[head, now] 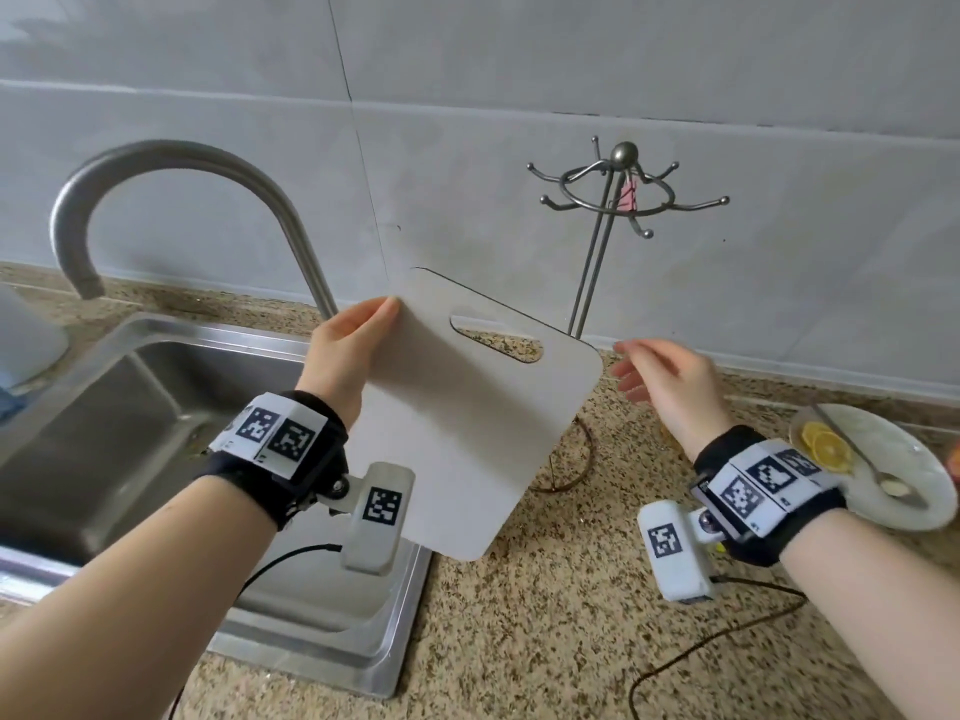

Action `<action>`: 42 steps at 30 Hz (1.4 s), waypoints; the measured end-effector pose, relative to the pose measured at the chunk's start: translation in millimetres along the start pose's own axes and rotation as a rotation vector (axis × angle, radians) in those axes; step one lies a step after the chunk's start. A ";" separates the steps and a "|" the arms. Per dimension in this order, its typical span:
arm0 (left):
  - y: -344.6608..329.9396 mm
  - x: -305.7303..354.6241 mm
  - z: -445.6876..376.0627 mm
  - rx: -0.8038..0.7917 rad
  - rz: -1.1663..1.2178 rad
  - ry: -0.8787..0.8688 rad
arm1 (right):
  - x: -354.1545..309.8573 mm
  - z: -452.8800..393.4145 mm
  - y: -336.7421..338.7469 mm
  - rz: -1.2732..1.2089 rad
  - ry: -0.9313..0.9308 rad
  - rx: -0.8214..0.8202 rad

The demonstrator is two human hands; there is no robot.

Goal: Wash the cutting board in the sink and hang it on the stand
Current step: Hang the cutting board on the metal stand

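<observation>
Holding cutting board (467,407) — left hand (345,350) fingers clamped | right hand (670,387) fingers spread | wrist tags — unreadable

You face a wall (519,70) of pale grey tiles, softly and evenly lit. Below it runs a speckled granite counter (545,615). A curved steel tap (171,163) arches at your left; 1 white plate (893,491) sits far right.
</observation>
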State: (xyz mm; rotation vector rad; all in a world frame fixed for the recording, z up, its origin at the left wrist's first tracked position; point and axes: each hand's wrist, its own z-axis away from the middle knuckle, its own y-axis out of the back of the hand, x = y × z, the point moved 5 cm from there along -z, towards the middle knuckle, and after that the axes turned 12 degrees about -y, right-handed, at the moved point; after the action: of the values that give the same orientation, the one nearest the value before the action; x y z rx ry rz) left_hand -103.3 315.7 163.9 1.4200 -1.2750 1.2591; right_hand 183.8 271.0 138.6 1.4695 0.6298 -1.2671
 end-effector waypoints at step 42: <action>-42.3 75.9 106.9 -0.742 -0.217 -0.298 | -99.2 146.4 45.8 0.710 0.090 -0.201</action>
State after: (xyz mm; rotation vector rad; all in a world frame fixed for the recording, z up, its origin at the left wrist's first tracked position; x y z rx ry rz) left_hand -47.2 205.2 224.0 1.1630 -1.5202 0.3535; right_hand 139.3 144.7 262.9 1.4038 0.2372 -0.5720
